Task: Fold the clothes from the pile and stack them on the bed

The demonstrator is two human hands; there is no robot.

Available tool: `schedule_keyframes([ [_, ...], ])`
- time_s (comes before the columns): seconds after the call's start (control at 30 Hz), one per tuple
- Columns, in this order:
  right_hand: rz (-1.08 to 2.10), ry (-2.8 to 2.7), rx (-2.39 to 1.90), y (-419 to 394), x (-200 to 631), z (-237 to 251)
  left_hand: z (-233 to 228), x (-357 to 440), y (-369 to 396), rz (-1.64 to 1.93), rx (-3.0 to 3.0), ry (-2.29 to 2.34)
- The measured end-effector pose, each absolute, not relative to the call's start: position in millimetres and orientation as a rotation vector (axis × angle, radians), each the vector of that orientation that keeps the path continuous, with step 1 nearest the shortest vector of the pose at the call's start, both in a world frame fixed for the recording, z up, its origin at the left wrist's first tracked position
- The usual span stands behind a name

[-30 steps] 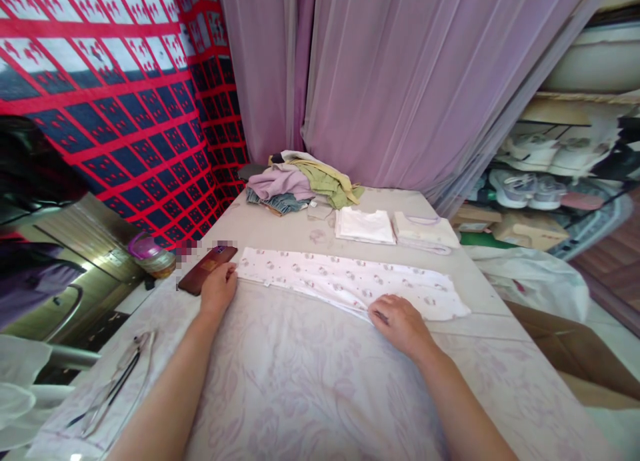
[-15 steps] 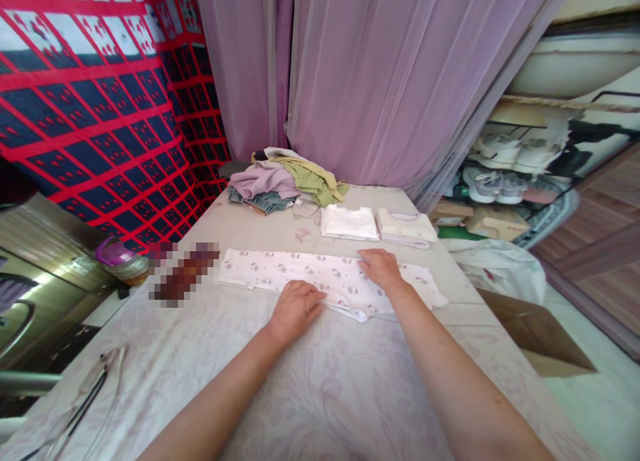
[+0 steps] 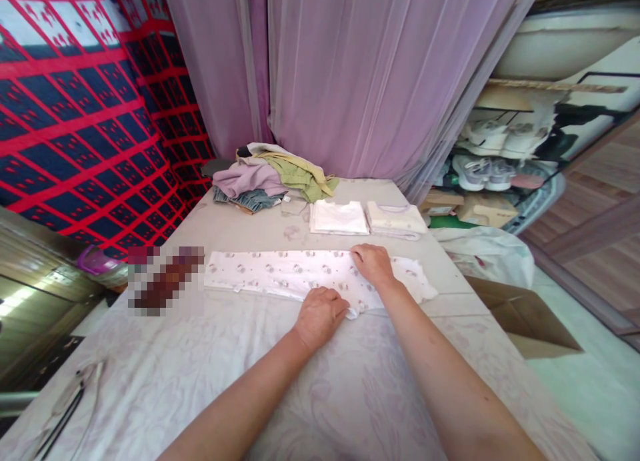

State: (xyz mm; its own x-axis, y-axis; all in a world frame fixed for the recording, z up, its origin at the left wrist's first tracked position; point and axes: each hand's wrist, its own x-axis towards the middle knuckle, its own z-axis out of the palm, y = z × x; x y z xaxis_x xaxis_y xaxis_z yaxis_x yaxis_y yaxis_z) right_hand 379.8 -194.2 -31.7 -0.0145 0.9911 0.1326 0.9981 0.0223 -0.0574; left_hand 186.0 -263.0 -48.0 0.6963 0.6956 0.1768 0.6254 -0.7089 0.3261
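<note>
A long white garment with a small pink print [image 3: 280, 274] lies folded into a narrow strip across the table [image 3: 240, 381]. My left hand [image 3: 320, 314] rests on its near edge, right of the middle, fingers curled on the fabric. My right hand [image 3: 373, 264] presses flat on the strip's far edge, a little further right. The garment's right end [image 3: 415, 281] sticks out past my right hand.
Two folded white garments [image 3: 340, 218] [image 3: 397, 218] lie behind the strip. A heap of unfolded clothes [image 3: 270, 174] sits at the far end by the purple curtain [image 3: 350, 74]. A blurred dark object [image 3: 165, 281] lies left. A cardboard box [image 3: 520, 314] stands right of the table.
My left hand left the garment's left end and slid right to its near edge. My right hand moved from the near edge to the far edge. The view turned right.
</note>
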Motion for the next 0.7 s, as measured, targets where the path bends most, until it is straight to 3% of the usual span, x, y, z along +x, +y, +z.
schedule_keyframes([
  [0.37, -0.075, -2.065, -2.081, -201, 371, -36, -60, 180, -266, 0.600, 2.528, 1.016],
  [0.5, -0.032, -2.110, -1.898, -221, 357, -46, -56, 135, -249, 0.622, 2.502, 1.203],
  [0.7, 0.214, -2.266, -2.026, -235, 341, -67, -57, 41, -210, 0.342, 2.453, 1.698],
])
